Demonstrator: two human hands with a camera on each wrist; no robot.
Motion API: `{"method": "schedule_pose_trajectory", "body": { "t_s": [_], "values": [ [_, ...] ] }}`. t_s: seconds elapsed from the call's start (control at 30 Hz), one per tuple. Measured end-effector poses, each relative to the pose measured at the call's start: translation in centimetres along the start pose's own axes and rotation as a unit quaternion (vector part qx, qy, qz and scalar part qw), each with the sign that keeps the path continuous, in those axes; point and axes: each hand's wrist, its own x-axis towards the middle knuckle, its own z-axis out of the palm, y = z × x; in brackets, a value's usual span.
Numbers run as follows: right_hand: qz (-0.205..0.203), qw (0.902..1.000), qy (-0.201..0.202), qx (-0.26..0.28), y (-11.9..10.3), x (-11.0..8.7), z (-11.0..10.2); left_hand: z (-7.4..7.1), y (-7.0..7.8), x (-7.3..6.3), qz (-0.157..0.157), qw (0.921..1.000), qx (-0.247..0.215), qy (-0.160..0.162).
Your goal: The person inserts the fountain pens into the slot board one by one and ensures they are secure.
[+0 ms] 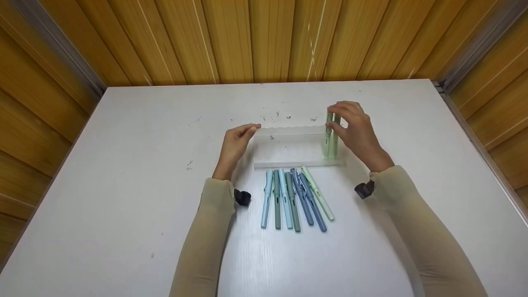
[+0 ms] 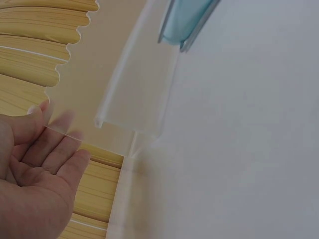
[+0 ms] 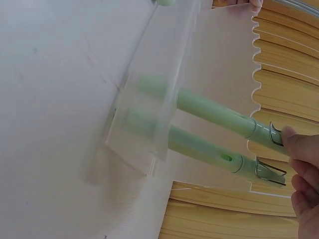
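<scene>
A translucent pen stand [image 1: 291, 164] with a scalloped back edge stands on the table. My left hand [image 1: 236, 142] pinches the back panel's left corner; the left wrist view shows the thumb and fingers on the panel [image 2: 75, 84]. With its fingertips, my right hand [image 1: 359, 130] holds the clip end of a light green pen [image 3: 214, 112], whose other end is behind the stand's front wall [image 3: 154, 94]. Beside it, a second light green pen [image 3: 199, 147] leans in the stand at the right end. Just in front lie several loose pens: light blue [image 1: 267, 198], dark green [image 1: 276, 202], blue [image 1: 313, 202] and light green [image 1: 317, 194].
The white table [image 1: 136, 173] bears small dark marks. Wood-look panels [image 1: 268, 41] rise behind it and along both sides. A black wrist camera [image 1: 242, 197] is on the left sleeve and another black camera [image 1: 364, 190] on the right sleeve.
</scene>
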Motion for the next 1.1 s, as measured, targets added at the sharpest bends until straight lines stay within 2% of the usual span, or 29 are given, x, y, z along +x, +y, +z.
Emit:
{"method": "schedule_pose_trajectory", "body": {
  "t_s": [0.5,0.77,1.1],
  "values": [
    [0.005,0.9999,-0.012,-0.004,0.85,0.22,0.42,0.12,0.14,-0.09,-0.02,0.9998,0.001,0.002],
    [-0.004,0.9999,-0.009,-0.008,0.97,0.34,0.52,-0.02,0.01,-0.12,0.005,0.9999,-0.011,-0.003],
    [-0.007,1.0,-0.006,-0.002,0.87,0.04,0.55,-0.05,0.02,-0.05,0.0,1.0,-0.002,0.003]
  ]
}}
